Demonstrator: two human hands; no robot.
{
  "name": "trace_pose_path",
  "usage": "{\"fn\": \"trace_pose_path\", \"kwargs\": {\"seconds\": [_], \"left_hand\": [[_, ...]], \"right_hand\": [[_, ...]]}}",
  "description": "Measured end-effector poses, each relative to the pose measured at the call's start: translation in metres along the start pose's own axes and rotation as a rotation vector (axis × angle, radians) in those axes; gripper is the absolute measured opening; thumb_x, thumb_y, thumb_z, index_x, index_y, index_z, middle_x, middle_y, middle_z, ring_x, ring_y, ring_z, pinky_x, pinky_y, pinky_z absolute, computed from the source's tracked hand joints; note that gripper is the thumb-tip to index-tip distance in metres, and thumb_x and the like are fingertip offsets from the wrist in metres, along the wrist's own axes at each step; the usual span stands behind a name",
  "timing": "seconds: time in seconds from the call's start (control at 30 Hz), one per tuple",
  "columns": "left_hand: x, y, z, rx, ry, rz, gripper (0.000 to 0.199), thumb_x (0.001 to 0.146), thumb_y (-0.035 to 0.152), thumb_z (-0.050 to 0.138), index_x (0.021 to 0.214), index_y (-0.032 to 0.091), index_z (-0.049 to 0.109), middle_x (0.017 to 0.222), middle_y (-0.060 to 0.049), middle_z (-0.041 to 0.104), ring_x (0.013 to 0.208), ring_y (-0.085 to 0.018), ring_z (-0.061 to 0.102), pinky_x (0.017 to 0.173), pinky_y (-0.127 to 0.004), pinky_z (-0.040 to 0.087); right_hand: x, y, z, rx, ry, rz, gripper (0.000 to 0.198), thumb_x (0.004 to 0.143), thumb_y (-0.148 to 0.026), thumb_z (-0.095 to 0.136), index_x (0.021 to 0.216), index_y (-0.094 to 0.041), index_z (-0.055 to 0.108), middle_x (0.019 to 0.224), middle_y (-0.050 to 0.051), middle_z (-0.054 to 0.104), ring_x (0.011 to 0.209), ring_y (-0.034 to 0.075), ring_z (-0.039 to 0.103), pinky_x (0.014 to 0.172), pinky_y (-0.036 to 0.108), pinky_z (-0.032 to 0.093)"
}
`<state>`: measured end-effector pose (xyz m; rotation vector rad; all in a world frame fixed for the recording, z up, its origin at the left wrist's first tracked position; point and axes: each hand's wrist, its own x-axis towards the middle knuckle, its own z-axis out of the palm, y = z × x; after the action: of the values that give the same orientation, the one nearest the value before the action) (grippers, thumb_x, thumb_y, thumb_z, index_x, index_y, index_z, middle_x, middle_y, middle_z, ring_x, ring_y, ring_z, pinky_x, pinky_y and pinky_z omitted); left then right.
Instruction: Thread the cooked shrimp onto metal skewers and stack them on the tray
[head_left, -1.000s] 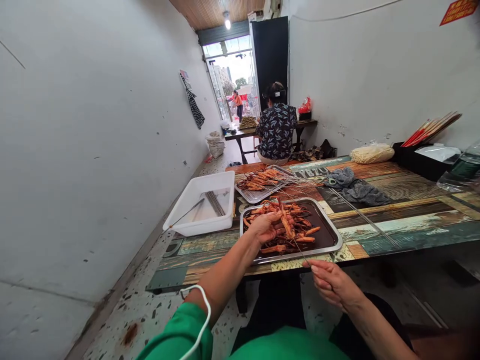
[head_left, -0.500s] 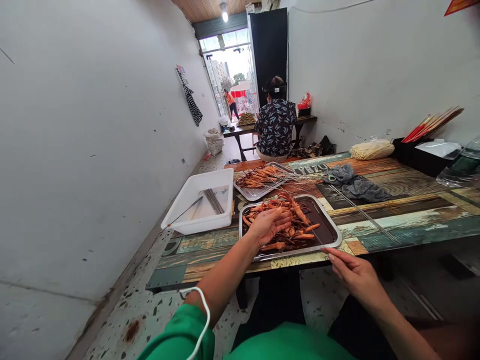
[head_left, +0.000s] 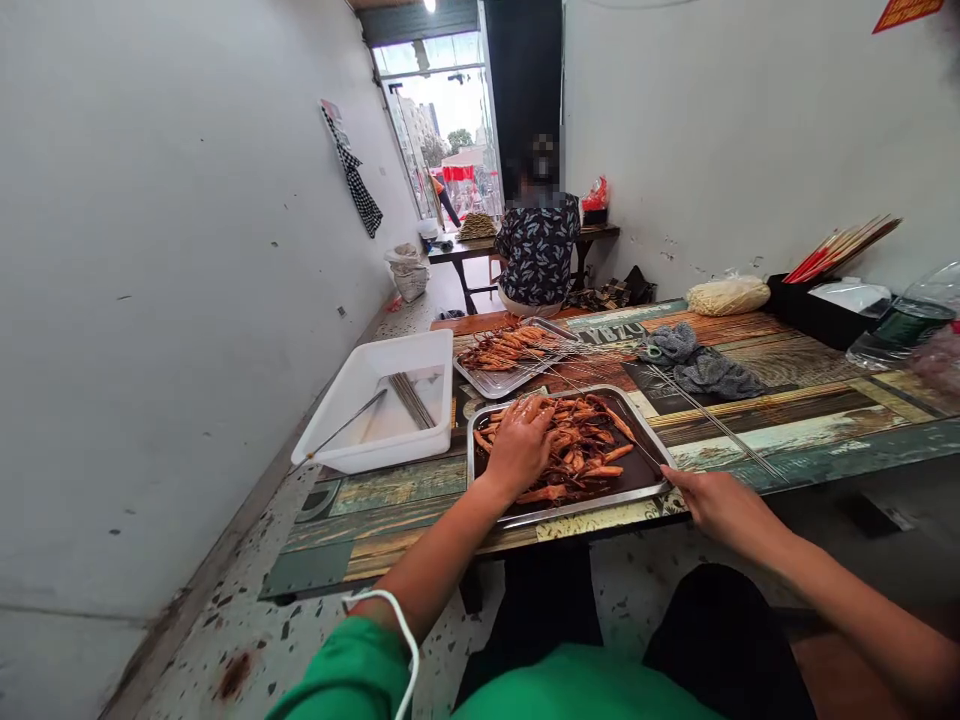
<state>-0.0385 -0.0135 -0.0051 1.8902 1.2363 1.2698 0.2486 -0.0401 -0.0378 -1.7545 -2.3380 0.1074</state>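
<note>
A metal tray (head_left: 501, 522) holds a heap of long, thin, reddish-brown pieces of meat (head_left: 581, 450) in dark sauce. My left hand (head_left: 517, 450) lies palm down on the left side of this heap, fingers spread and slightly bent; their tips are partly lost among the pieces. At the tray's right front corner, my right hand (head_left: 712, 500) pinches a thin metal skewer (head_left: 646, 452). It points up and left into the tray, lined up with one long piece (head_left: 619, 422); whether that piece is pierced I cannot tell.
Behind stands a second tray (head_left: 491, 383) with skewered pieces. To the left, a white tub (head_left: 367, 455) holds metal skewers (head_left: 411, 400). Loose skewers (head_left: 720, 425) and a grey cloth (head_left: 716, 373) lie right. A person (head_left: 540, 245) sits at a farther table.
My left hand has turned from palm up to palm down and moved onto the left of the heap. My right hand has risen slightly toward the tray's corner, still pinching the skewer.
</note>
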Motion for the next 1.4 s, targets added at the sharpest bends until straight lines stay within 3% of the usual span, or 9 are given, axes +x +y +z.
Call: {"fn": "trace_pose_path", "kwargs": {"seconds": [0.13, 0.3, 0.4, 0.53, 0.67, 0.83, 1.03, 1.23, 1.4], "left_hand": [[-0.001, -0.008, 0.001, 0.122, 0.018, 0.069, 0.03, 0.078, 0.019, 0.057, 0.108, 0.023, 0.062, 0.132, -0.011, 0.049, 0.131, -0.026, 0.033, 0.113, -0.044, 0.009], [-0.003, -0.012, 0.001, 0.115, 0.059, 0.084, 0.032, 0.08, 0.02, 0.054, 0.111, 0.025, 0.06, 0.133, -0.009, 0.048, 0.133, -0.026, 0.03, 0.113, -0.045, 0.011], [-0.004, -0.012, 0.002, 0.153, 0.054, 0.106, 0.033, 0.081, 0.019, 0.052, 0.113, 0.024, 0.059, 0.133, -0.009, 0.048, 0.133, -0.026, 0.029, 0.113, -0.044, 0.013], [-0.004, -0.013, 0.004, 0.14, 0.088, 0.126, 0.032, 0.08, 0.018, 0.054, 0.11, 0.024, 0.061, 0.131, -0.009, 0.051, 0.131, -0.026, 0.035, 0.113, -0.044, 0.019], [-0.005, -0.017, 0.004, 0.38, 0.086, 0.194, 0.03, 0.082, 0.016, 0.05, 0.111, 0.019, 0.058, 0.129, -0.01, 0.052, 0.128, -0.024, 0.04, 0.108, -0.047, 0.03], [-0.006, -0.021, 0.006, 0.61, 0.106, 0.297, 0.029, 0.085, 0.016, 0.047, 0.113, 0.017, 0.056, 0.127, -0.012, 0.053, 0.124, -0.023, 0.044, 0.105, -0.045, 0.038], [-0.007, -0.024, 0.007, 0.641, 0.114, 0.309, 0.029, 0.086, 0.017, 0.046, 0.113, 0.015, 0.056, 0.127, -0.014, 0.053, 0.122, -0.023, 0.046, 0.103, -0.044, 0.04], [-0.006, -0.026, 0.007, 0.626, 0.112, 0.292, 0.03, 0.084, 0.017, 0.049, 0.113, 0.016, 0.057, 0.126, -0.014, 0.054, 0.12, -0.024, 0.048, 0.101, -0.045, 0.042], [-0.006, -0.025, 0.008, 0.607, 0.1, 0.276, 0.029, 0.084, 0.016, 0.049, 0.112, 0.016, 0.058, 0.125, -0.013, 0.055, 0.119, -0.023, 0.05, 0.101, -0.044, 0.043]], "right_hand": [[0.013, 0.004, -0.011, 0.255, -0.13, 0.002, 0.032, 0.071, -0.017, 0.05, 0.091, -0.019, 0.075, 0.058, 0.005, 0.067, 0.054, 0.018, 0.059, 0.05, 0.025, 0.037], [-0.007, 0.0, -0.018, 0.525, -0.206, 0.124, 0.043, 0.082, -0.039, 0.037, 0.1, -0.016, 0.069, 0.038, -0.006, 0.042, 0.033, 0.012, 0.04, 0.035, 0.023, 0.029], [-0.025, -0.007, -0.02, 0.893, -0.323, 0.364, 0.042, 0.083, -0.042, 0.04, 0.109, -0.016, 0.061, 0.043, -0.009, 0.038, 0.026, 0.006, 0.027, 0.027, 0.018, 0.02], [-0.028, -0.011, -0.018, 1.404, -0.458, 0.665, 0.025, 0.081, -0.031, 0.05, 0.101, -0.018, 0.057, 0.044, -0.011, 0.036, 0.026, 0.002, 0.019, 0.024, 0.013, 0.015], [-0.012, -0.004, -0.016, 1.416, -0.509, 0.709, 0.014, 0.083, -0.021, 0.045, 0.083, -0.016, 0.057, 0.042, -0.011, 0.031, 0.025, 0.002, 0.016, 0.022, 0.012, 0.015], [0.01, 0.004, -0.02, 1.358, -0.546, 0.745, 0.021, 0.083, -0.017, 0.041, 0.067, -0.016, 0.053, 0.041, -0.01, 0.033, 0.024, 0.001, 0.016, 0.021, 0.012, 0.014], [0.015, 0.006, -0.017, 1.239, -0.384, 0.674, 0.026, 0.078, -0.026, 0.054, 0.055, -0.019, 0.043, 0.037, -0.01, 0.035, 0.024, 0.001, 0.021, 0.024, 0.014, 0.015], [-0.001, 0.0, -0.005, 1.113, -0.158, 0.546, 0.011, 0.071, -0.029, 0.058, 0.068, -0.018, 0.054, 0.037, -0.009, 0.042, 0.028, 0.004, 0.031, 0.028, 0.016, 0.018], [-0.017, -0.008, -0.013, 1.157, -0.153, 0.506, 0.015, 0.068, -0.032, 0.06, 0.072, -0.019, 0.055, 0.042, -0.009, 0.04, 0.034, 0.005, 0.032, 0.03, 0.015, 0.021]]}}
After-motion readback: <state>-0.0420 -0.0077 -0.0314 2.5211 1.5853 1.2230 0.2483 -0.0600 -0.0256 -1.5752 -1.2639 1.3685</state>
